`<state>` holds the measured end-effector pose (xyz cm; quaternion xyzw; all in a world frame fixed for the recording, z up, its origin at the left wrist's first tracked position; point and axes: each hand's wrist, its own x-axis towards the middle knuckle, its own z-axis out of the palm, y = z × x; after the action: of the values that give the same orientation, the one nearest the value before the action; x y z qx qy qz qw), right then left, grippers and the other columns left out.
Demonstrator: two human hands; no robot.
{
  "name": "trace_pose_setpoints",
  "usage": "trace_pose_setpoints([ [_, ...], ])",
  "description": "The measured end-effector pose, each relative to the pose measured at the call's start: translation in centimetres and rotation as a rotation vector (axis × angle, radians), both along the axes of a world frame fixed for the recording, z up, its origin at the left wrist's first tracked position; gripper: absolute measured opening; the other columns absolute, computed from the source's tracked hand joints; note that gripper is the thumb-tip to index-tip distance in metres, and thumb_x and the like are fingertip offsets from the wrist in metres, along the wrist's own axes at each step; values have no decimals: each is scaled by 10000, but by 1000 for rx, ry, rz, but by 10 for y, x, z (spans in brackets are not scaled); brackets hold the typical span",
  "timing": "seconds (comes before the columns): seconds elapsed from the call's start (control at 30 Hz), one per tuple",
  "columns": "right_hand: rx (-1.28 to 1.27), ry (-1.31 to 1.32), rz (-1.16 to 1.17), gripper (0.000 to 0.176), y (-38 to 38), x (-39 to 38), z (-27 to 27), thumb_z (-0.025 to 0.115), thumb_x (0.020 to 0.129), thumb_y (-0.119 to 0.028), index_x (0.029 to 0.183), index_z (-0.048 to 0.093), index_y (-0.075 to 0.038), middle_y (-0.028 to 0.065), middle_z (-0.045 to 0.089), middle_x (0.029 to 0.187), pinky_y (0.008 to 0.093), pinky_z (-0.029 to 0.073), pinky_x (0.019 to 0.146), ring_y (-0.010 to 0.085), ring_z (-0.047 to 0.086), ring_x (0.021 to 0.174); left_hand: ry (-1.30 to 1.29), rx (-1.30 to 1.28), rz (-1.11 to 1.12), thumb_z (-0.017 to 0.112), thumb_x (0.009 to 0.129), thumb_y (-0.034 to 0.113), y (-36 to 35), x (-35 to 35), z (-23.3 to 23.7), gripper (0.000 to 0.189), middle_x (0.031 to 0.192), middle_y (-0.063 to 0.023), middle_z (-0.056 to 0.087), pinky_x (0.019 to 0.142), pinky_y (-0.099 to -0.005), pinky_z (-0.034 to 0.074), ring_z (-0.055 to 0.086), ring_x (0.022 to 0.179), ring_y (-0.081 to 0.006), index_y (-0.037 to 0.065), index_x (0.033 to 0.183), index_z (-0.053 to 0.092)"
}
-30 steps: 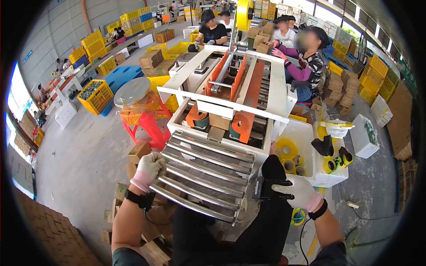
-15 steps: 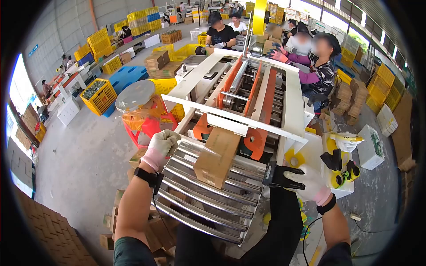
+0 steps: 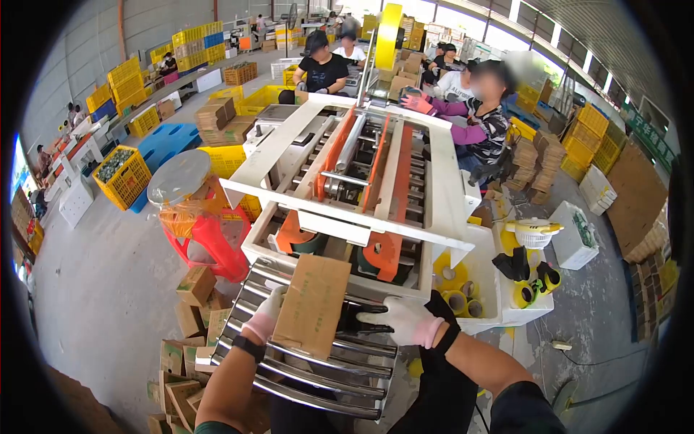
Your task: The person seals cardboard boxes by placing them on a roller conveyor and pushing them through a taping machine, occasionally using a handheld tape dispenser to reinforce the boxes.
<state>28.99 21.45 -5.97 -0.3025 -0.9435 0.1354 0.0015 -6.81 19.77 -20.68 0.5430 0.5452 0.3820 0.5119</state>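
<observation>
A brown cardboard box with faint green print is over the curved metal rollers, tilted. My gloved left hand holds its left side, with the fingertips partly hidden at the box edge. My gloved right hand has its fingers round a black handheld tool, which sits against or close by the box's right side. Just beyond the box stands the white-framed machine with orange guides and a roll of yellow tape on top.
Left of the rollers are a red stool and a pile of small cartons. A white foam box with tape rolls stands right of the machine. A co-worker in pink gloves is behind it, with others farther back.
The box has come away from the machine's mouth toward me and is now tilted. My left hand has moved down onto its side, and my right hand has moved left with the black tool.
</observation>
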Motion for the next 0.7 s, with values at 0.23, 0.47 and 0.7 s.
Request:
trace_pose_setpoints([
  [0.23, -56, 36, 21, 743, -111, -10, -2, 579, 751, -61, 1402, 486, -407, 164, 526, 906, 418, 522, 604, 315, 620, 716, 129, 59, 27, 650, 864, 298, -110, -36, -62, 423, 1088, -178, 672, 786, -426, 546, 662, 943, -384, 64, 1212, 595],
  [0.47, -167, -49, 11, 743, -146, -11, 10, 581, 775, -72, 1427, 453, -404, 166, 536, 912, 437, 517, 667, 345, 614, 771, 446, 49, 140, 701, 842, 516, -178, -4, 146, 954, 1179, -291, 583, 892, -465, 525, 639, 1043, -406, -19, 1477, 232],
  [0.7, -387, -60, 12, 728, -126, -24, 6, 526, 778, -61, 1423, 465, -394, 228, 617, 1011, 460, 505, 792, 403, 620, 906, 1005, -168, -52, 770, 563, 750, -194, 84, 202, 1369, 1417, -346, 277, 1091, -448, 367, 370, 1315, -493, -48, 1497, 167],
])
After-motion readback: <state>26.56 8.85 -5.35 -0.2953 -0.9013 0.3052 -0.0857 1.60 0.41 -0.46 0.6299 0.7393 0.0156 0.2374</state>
